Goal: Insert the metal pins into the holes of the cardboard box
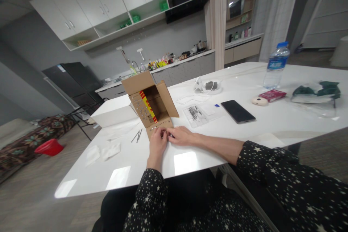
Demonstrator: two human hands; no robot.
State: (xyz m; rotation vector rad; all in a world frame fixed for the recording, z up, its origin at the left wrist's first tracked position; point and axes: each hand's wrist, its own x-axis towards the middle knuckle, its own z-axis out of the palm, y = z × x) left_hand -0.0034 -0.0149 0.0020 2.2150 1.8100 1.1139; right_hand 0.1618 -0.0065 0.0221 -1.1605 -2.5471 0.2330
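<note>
An open brown cardboard box lies on the white table with its opening towards me and its flaps spread. Rows of small shiny dots, too small to name, run over one flap and along the front one. Yellow-and-red tape crosses the left flap. My left hand is closed at the edge of the front flap, fingertips pinched. Close beside it, my right hand is also closed, its fingertips almost meeting the left ones. Whatever lies between the fingers is hidden or too small to make out.
Thin dark sticks and white papers lie to the left. A clear plastic case, a black phone, a red box and a water bottle are on the right. Behind the cardboard stands a white box.
</note>
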